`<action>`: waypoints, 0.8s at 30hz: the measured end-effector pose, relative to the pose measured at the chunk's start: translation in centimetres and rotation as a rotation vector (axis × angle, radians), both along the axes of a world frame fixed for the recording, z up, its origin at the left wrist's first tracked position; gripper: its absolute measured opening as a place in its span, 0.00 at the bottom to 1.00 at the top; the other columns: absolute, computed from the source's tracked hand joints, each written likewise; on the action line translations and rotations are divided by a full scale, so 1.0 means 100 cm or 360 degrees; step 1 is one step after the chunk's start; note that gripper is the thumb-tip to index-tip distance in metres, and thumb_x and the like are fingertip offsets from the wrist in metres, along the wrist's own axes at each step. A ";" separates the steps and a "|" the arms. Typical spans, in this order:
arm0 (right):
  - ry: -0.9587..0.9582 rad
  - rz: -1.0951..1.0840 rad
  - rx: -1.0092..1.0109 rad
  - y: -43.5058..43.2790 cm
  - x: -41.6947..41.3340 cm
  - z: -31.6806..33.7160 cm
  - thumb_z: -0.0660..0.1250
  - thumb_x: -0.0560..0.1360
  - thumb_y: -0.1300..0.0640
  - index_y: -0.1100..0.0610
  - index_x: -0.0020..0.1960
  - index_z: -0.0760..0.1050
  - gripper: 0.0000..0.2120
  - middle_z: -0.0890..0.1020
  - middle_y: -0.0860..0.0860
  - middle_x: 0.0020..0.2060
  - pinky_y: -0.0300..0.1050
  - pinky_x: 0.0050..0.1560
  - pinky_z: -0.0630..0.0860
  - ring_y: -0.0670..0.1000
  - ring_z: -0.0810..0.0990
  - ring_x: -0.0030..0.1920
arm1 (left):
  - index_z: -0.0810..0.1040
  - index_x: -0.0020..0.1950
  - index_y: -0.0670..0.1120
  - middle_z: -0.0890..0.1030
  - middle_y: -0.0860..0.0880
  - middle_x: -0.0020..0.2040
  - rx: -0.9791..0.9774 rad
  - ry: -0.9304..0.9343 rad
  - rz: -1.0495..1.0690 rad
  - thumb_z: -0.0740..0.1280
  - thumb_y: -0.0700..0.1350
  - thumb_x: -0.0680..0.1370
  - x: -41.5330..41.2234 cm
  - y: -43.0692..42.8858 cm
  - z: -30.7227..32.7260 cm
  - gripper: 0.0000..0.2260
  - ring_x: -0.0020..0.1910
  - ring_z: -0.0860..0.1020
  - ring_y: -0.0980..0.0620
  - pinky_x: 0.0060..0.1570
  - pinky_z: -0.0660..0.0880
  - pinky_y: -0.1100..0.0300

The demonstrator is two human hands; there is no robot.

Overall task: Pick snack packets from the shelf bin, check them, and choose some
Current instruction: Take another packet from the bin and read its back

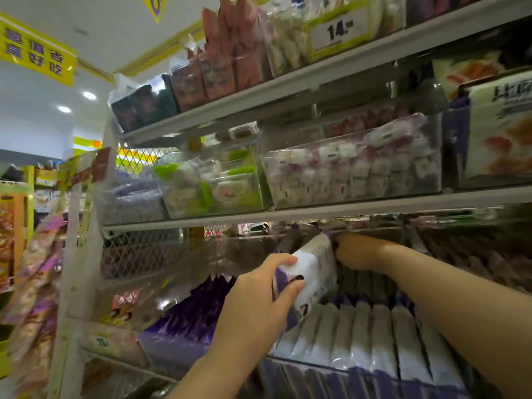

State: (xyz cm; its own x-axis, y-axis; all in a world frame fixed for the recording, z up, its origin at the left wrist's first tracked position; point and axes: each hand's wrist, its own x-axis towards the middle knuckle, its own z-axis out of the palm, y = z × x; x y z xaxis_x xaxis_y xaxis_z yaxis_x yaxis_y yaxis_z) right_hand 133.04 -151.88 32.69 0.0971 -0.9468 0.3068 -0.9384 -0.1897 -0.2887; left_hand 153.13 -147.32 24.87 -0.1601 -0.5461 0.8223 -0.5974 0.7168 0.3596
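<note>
Far left: yellow sign (34,50) with blue characters hung below the ceiling. Under it, strips of hanging snack bags (34,272) ran down beside the white shelf upright (83,254).

Middle shelf, left part: clear bin of green-and-white packets (213,182), a hazy purple-filled bin just beside it on its left.

Lower shelf: clear shelf bin (178,263), tilted toward the viewer. Its left part held purple packets (190,321) standing on edge.

Centre: left hand (259,306) reached up from below. Its fingers (283,259) and thumb were curled round a white-and-purple snack packet (312,266), pinching its lower left edge. The packet stood raised above the bin, tilted, its top end toward the back of the shelf.

Below and right of it, a row of white packets (359,335) stood on edge, packed close, inside the same lower level.

Right hand (357,251) was deep in the bin, just behind the held packet's top end, forearm coming in from the lower right. Its fingers were hidden behind the packet; could not tell whether they held anything.

Above it, middle shelf: clear bin of pink-and-white packets (354,171). Top shelf: price tag (339,30) reading 14. Far right: white box with orange picture (501,131).
</note>
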 end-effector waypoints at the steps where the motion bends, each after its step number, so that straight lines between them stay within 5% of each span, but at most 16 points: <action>1: 0.0015 0.0041 -0.0010 -0.003 0.000 0.001 0.54 0.79 0.65 0.58 0.68 0.71 0.19 0.74 0.58 0.67 0.49 0.68 0.68 0.57 0.73 0.65 | 0.74 0.52 0.63 0.72 0.54 0.25 0.0004 0.0041 -0.0017 0.69 0.55 0.75 0.002 -0.002 0.000 0.08 0.26 0.71 0.58 0.29 0.65 0.65; 9: 0.0233 0.0287 0.0046 -0.001 0.002 0.006 0.53 0.78 0.70 0.52 0.72 0.69 0.27 0.73 0.51 0.68 0.46 0.70 0.66 0.54 0.72 0.68 | 0.77 0.47 0.63 0.81 0.60 0.32 0.0036 0.0310 0.0007 0.72 0.50 0.73 0.024 -0.007 0.000 0.09 0.28 0.77 0.62 0.27 0.70 0.72; 12: 0.0353 0.0294 0.0043 0.000 0.001 0.009 0.52 0.77 0.70 0.48 0.73 0.67 0.29 0.72 0.51 0.70 0.49 0.69 0.68 0.53 0.71 0.68 | 0.77 0.48 0.60 0.80 0.53 0.29 0.0031 0.0258 0.0079 0.72 0.51 0.74 0.017 -0.015 0.000 0.06 0.28 0.77 0.58 0.28 0.71 0.67; 17: 0.0400 0.0310 0.0022 0.001 -0.002 0.009 0.54 0.77 0.69 0.50 0.73 0.65 0.27 0.75 0.51 0.66 0.43 0.63 0.71 0.49 0.75 0.58 | 0.77 0.53 0.58 0.82 0.55 0.40 -0.0028 0.0148 0.0188 0.70 0.54 0.75 -0.009 -0.031 0.007 0.08 0.39 0.79 0.59 0.39 0.75 0.62; 20: 0.0503 0.0281 -0.0053 0.000 -0.004 0.010 0.56 0.78 0.66 0.53 0.72 0.65 0.23 0.73 0.50 0.63 0.40 0.58 0.69 0.48 0.71 0.55 | 0.76 0.57 0.56 0.83 0.51 0.47 -0.0031 0.0068 0.0273 0.69 0.56 0.76 -0.024 -0.044 0.014 0.11 0.48 0.81 0.50 0.47 0.78 0.54; 24: 0.0694 0.0216 0.0067 -0.002 -0.006 0.014 0.61 0.79 0.59 0.58 0.67 0.71 0.17 0.76 0.54 0.63 0.46 0.64 0.71 0.53 0.75 0.60 | 0.76 0.59 0.55 0.82 0.51 0.53 -0.0253 -0.0297 0.0597 0.65 0.59 0.77 -0.045 -0.065 0.020 0.14 0.56 0.77 0.48 0.55 0.69 0.55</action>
